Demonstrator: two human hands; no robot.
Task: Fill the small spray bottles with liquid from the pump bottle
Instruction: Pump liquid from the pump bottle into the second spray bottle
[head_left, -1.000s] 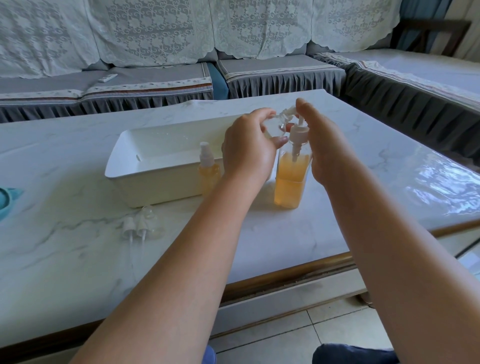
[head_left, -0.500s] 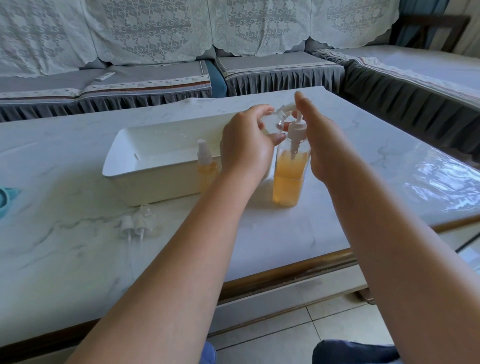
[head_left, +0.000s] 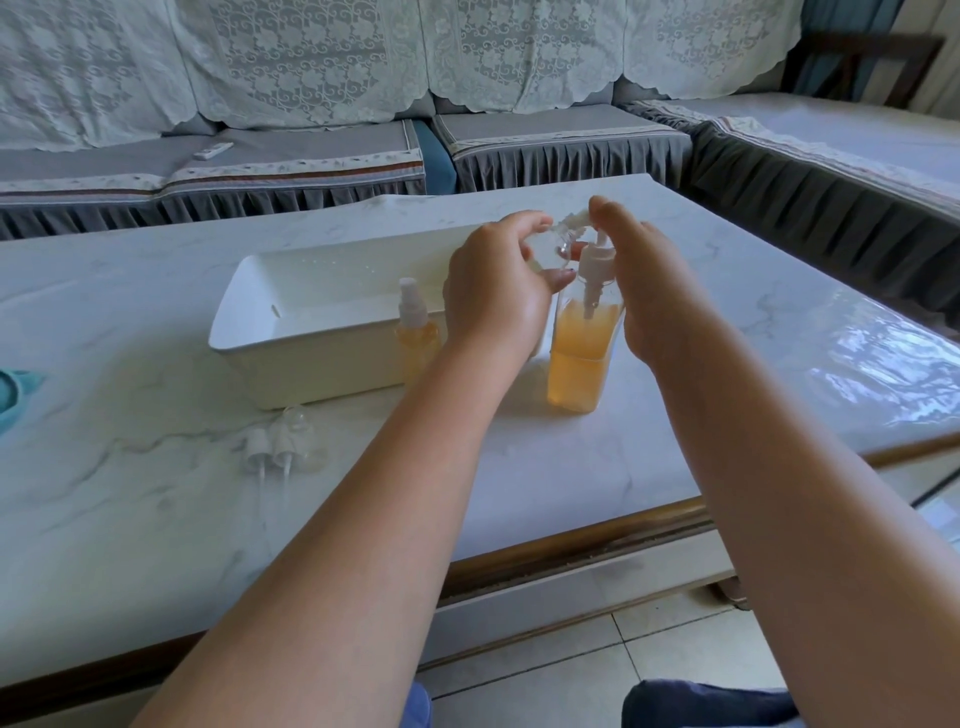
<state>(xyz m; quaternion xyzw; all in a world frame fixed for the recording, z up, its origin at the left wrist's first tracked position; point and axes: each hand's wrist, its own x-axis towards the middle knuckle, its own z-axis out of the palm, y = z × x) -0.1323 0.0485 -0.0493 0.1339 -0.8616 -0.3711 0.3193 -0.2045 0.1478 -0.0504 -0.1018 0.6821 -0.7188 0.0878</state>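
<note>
Left hand (head_left: 498, 296) is curled round a small clear bottle (head_left: 553, 252), holding it tilted with its mouth up against the nozzle (head_left: 571, 222) of the pump bottle (head_left: 584, 343). Right hand (head_left: 654, 291) rests over the pump head, fingers fairly straight, the forefinger on top; whether it is bearing down cannot be told. The pump bottle stands on the tabletop (head_left: 701, 415), roughly half full of orange liquid, just beside the white tray (head_left: 311, 332).

Risks noted:
- Mouth and nozzle meet in a narrow gap, partly hidden by the fingers. A slight drift of the left hand would likely send liquid over the fingers and onto the tabletop.
- The pump bottle is steadied only from above. An off-centre press could tip it towards the tray.
- The clear bottle is smooth; wet fingers may let it slip.
- Its level is not visible behind the hand, so overfilling could go unnoticed.

One filled spray bottle (head_left: 415, 332) stands capped against the tray. Loose spray heads (head_left: 275, 449) lie near the front edge, well apart from the work.
</note>
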